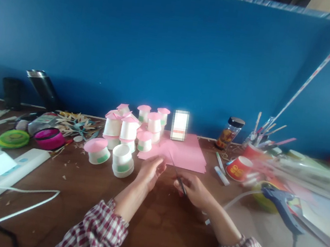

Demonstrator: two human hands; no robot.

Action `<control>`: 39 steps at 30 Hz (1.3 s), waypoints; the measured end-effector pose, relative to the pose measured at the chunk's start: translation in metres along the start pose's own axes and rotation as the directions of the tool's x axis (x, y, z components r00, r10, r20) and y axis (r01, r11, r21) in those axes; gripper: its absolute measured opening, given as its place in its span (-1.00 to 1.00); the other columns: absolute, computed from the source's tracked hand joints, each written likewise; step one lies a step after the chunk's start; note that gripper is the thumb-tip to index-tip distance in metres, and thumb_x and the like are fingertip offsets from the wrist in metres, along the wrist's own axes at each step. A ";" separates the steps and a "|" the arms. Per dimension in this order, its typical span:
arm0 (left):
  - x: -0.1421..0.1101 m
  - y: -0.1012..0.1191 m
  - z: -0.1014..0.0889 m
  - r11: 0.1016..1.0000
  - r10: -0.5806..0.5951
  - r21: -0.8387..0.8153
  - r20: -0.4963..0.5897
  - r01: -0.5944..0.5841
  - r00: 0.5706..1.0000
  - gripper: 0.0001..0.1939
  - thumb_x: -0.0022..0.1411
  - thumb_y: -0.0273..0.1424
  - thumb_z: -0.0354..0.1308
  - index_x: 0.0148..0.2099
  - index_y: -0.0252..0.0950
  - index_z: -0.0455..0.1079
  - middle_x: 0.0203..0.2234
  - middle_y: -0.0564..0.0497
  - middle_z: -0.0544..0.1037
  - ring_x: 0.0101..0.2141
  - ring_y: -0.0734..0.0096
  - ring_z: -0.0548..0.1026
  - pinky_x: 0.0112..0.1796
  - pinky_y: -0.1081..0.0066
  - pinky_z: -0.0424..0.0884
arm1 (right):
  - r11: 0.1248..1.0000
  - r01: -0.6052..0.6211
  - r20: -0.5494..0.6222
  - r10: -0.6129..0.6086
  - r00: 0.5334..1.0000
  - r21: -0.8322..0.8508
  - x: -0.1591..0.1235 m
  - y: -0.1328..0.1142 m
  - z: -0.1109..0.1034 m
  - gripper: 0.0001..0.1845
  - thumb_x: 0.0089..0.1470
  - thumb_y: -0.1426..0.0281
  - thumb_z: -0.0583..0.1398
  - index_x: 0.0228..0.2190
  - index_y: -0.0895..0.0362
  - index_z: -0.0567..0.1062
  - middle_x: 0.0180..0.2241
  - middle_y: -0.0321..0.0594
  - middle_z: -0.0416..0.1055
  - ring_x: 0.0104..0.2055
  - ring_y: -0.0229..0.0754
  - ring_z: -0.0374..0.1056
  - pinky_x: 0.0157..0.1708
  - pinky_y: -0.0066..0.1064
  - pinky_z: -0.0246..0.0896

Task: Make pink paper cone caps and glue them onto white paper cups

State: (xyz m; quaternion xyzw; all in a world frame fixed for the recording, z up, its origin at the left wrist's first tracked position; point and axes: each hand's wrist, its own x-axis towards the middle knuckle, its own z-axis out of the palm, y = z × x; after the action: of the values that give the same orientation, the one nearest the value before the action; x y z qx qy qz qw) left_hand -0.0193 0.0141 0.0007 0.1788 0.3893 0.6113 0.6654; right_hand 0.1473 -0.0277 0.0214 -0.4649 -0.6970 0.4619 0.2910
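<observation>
My left hand (152, 170) is closed, thumb and fingers pinched at a rounded pink paper piece (166, 148), which blends into the pink sheets (192, 155) behind it. In my right hand (193, 187) is a thin tool (181, 185) with a dark handle and a narrow pale end pointing at the pink piece; blur hides whether it is scissors. Left of my hands stand stacked white paper cups (122, 154) without a pink top. A white cup with a pink paper disc (96, 145) on it is beside them. Several more pink-topped cups (129, 129) are stacked behind.
To the right are a glue gun (283, 204), a red paper cup (239, 168), a jar (229, 134) and a brush holder (254, 151). A power strip (31, 158) with cables, a magenta round case (49, 138) and a dark flask (43, 89) are at left. A blue panel (174, 52) stands behind.
</observation>
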 end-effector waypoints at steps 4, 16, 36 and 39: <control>0.000 -0.001 0.000 1.000 0.007 -0.008 0.001 -0.007 1.000 -0.87 -0.09 -0.53 0.31 -0.43 -0.41 0.42 -0.54 0.04 0.46 -0.53 0.63 0.42 -0.48 0.60 0.38 | 1.000 0.008 0.004 -0.008 1.000 -0.001 -0.001 0.001 0.000 -0.59 0.03 0.09 0.13 -0.30 0.21 0.45 -0.64 -0.35 0.28 -0.57 -0.32 0.21 -0.51 -0.48 0.13; 0.001 -0.002 -0.002 1.000 0.012 -0.006 -0.005 -0.012 1.000 -0.85 -0.09 -0.52 0.32 -0.41 -0.41 0.43 -0.54 0.05 0.45 -0.54 0.63 0.41 -0.47 0.59 0.40 | 1.000 0.022 -0.006 -0.022 1.000 0.016 0.002 0.005 0.000 -0.64 0.03 0.13 0.15 -0.33 0.20 0.46 -0.65 -0.37 0.27 -0.58 -0.33 0.19 -0.53 -0.50 0.11; -0.002 0.001 0.002 0.999 -0.004 -0.036 -0.029 0.003 1.000 -0.81 -0.13 -0.54 0.35 -0.43 -0.39 0.39 -0.54 0.07 0.44 -0.53 0.63 0.42 -0.48 0.60 0.41 | 0.999 -0.001 -0.030 0.002 1.000 0.032 0.003 0.008 0.001 -0.63 0.01 0.16 0.18 -0.28 0.21 0.47 -0.67 -0.38 0.27 -0.59 -0.32 0.19 -0.54 -0.49 0.09; -0.001 0.001 0.001 0.999 -0.009 -0.044 -0.032 0.008 0.999 -0.83 -0.11 -0.54 0.34 -0.43 -0.39 0.40 -0.54 0.07 0.44 -0.53 0.63 0.43 -0.49 0.60 0.41 | 1.000 0.001 -0.034 0.000 0.999 0.030 0.003 0.007 0.001 -0.63 0.01 0.16 0.18 -0.28 0.21 0.47 -0.67 -0.38 0.26 -0.60 -0.33 0.18 -0.55 -0.49 0.09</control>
State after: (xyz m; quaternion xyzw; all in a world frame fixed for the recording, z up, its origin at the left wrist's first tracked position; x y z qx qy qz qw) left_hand -0.0187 0.0141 0.0024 0.1527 0.3873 0.6195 0.6654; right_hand 0.1485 -0.0244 0.0142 -0.4681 -0.6851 0.4644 0.3097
